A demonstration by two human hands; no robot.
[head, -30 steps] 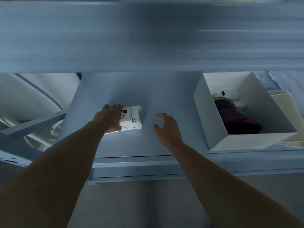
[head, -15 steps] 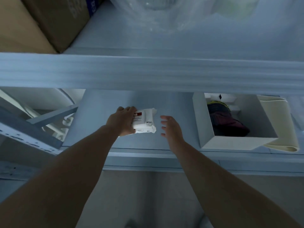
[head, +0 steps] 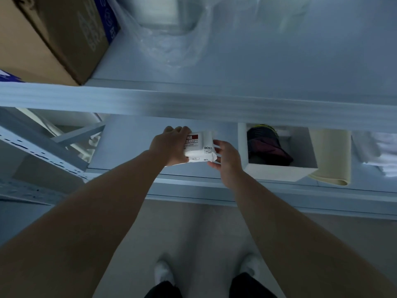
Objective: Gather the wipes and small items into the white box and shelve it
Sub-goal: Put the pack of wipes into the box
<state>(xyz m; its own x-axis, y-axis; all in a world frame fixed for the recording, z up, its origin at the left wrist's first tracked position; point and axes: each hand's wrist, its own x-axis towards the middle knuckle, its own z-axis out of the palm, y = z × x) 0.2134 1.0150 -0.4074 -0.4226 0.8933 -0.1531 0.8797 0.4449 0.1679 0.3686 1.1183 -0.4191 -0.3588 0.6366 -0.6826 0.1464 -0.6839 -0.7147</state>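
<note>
A white pack of wipes (head: 200, 149) with a red label is held over the lower shelf (head: 129, 147). My left hand (head: 171, 147) grips its left end from above. My right hand (head: 227, 155) holds its right end with the fingers curled around the edge. The white box (head: 277, 172) stands open on the same shelf, just right of my right hand. Dark red and dark blue items with a yellow trim lie inside it; the upper shelf's front rail (head: 214, 104) hides the box's far part.
A cream folded cloth (head: 330, 155) lies against the box's right side. On the upper shelf sit a cardboard box (head: 55, 35) and a clear plastic bag (head: 171, 29). White metal struts (head: 38, 151) cross at the left. My feet (head: 163, 274) stand on the floor below.
My right hand closed in from the right and took the pack's right end. The pack lifted off the shelf. The view tilted, showing more of the upper shelf and floor.
</note>
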